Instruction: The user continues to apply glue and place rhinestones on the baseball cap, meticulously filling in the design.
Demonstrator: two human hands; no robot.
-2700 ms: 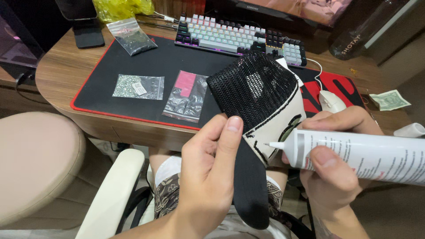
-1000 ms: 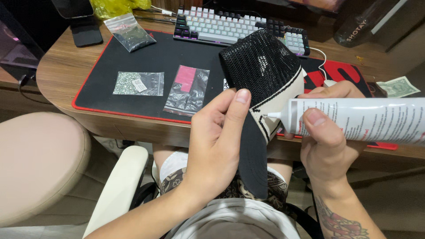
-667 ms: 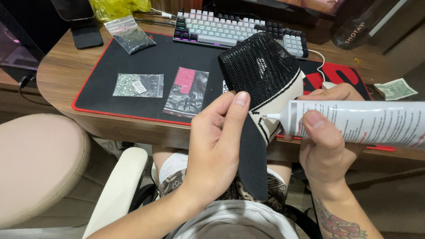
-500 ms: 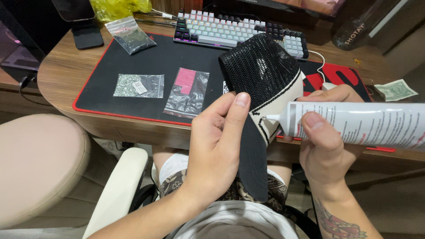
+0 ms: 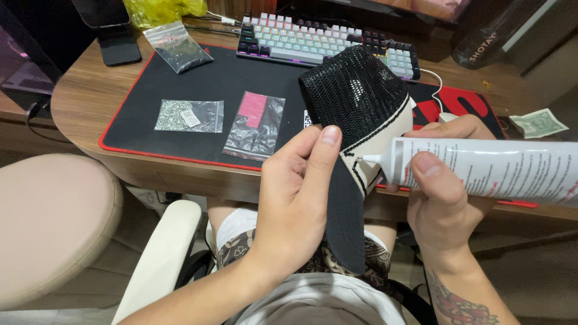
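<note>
The black mesh cap (image 5: 355, 120) with the cream front panel is held up over the near edge of the worktop (image 5: 78, 96), just above the lap, and compared with a couple of seconds back it's barely moved, only the white glue tube (image 5: 481, 170) has levelled out so its nozzle now sits right on the striped seam where the brim meets the panel. Left hand (image 5: 298, 198) is wrapped around the brim with the thumb pressed on top, right hand (image 5: 442, 180) is gripping the tube with the thumb lying along it, so I'd guess glue is going on that seam right now. Further out nothing's shifted: little plastic bags (image 5: 256, 123) on the black desk mat (image 5: 229, 78), keyboard (image 5: 325, 45) at the far side, a banknote (image 5: 537, 122) off to the right.
</note>
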